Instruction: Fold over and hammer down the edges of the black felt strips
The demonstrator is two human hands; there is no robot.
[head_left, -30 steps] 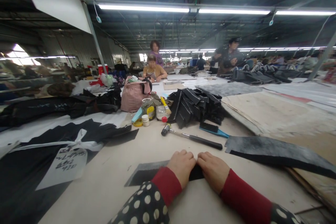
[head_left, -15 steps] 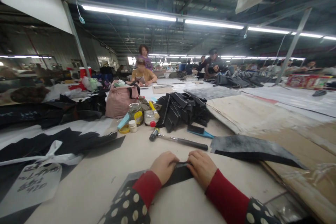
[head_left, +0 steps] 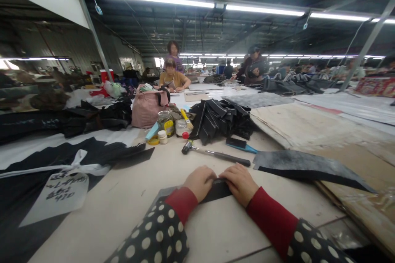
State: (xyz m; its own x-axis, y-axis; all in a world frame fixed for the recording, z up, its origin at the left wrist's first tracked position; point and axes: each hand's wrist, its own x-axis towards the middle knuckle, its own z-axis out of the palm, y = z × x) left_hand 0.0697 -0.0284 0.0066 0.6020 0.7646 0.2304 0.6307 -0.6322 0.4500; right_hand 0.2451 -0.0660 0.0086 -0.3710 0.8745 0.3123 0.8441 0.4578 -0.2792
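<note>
Hands (head_left: 200, 183) (head_left: 240, 183) on black-and-grey strip (head_left: 219, 190)

Left arm (head_left: 154, 234) is at 7 o'clock, right arm (head_left: 274, 222) at 5. Left hand (head_left: 200, 183) has fingers curled toward 2, right hand (head_left: 240, 183) toward 10, both kinda pinching, fingertips super close.

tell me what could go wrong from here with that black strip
The black strip might crease or go crooked where the left grip and right grip hold its far edge. The hammer, lying just beyond both, could be knocked if they reach forward.
</note>
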